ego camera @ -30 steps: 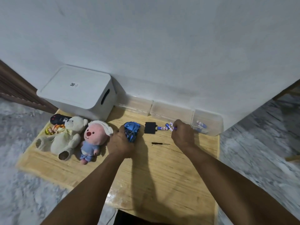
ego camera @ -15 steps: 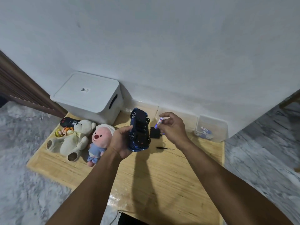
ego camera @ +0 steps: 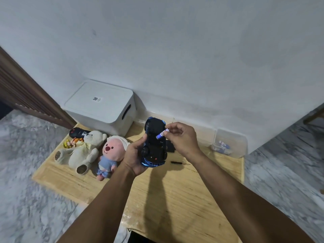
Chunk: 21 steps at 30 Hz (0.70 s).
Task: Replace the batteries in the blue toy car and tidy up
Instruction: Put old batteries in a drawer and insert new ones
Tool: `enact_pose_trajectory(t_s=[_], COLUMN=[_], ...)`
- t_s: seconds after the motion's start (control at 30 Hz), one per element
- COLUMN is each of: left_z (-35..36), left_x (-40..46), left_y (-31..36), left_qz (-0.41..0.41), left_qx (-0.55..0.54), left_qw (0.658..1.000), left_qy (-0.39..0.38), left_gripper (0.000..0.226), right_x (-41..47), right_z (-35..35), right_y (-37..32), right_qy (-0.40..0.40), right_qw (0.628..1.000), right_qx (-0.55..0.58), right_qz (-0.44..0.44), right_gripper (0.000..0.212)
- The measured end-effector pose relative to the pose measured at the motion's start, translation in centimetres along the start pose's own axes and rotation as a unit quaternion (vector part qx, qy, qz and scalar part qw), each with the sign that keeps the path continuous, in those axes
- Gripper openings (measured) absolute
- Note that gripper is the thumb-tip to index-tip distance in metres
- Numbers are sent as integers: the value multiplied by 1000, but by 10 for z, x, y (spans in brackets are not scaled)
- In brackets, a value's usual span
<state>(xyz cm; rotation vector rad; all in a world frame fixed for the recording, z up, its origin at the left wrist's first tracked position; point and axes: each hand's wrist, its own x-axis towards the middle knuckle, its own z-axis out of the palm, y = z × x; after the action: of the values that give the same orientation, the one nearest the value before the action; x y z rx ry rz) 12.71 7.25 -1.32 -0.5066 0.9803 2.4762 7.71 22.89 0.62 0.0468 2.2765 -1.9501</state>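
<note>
Gripped belly-up in the left hand (ego camera: 135,156), car (ego camera: 154,142) is held above the table (ego camera: 175,199), battery (ego camera: 162,133) pinched by the right hand (ego camera: 182,139), its tip touching the underside.

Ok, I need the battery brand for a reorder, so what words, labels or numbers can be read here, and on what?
Nothing can be read.
Battery in the right hand: printed wrapper, too blurred.
White box: sticker with a square code, too small.
Batteries in the clear tub: print blurred.
Black remote: markings unreadable.
</note>
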Motion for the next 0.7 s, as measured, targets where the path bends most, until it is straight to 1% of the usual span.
enact_pose_trajectory(t_s=[0.1, 0.23, 0.4, 0.57, 0.7], left_z=[0, 1, 4, 6, 8], left_x=[0, 0, -2, 0, 1], left_y=[0, 0, 0, 0, -2], left_qz=[2, 6, 12, 25, 26], left_qx=[-1, -1, -9, -11, 2], left_qw=[1000, 1000, 1000, 999, 1000], left_qy=[4, 3, 19, 24, 12], left_gripper=[51, 48, 44, 44, 42], right_x=[-2, -7, -7, -10, -15], right_z=[-1, 0, 4, 5, 9], right_y=[-4, -10, -12, -5, 1], right_qy=[9, 27, 44, 89, 98], right_qw=[1000, 998, 990, 987, 983], right_qx=[-15, -30, -81, -100, -137], right_qz=[-15, -57, -109, -84, -76], right_gripper=[17, 18, 15, 13, 10])
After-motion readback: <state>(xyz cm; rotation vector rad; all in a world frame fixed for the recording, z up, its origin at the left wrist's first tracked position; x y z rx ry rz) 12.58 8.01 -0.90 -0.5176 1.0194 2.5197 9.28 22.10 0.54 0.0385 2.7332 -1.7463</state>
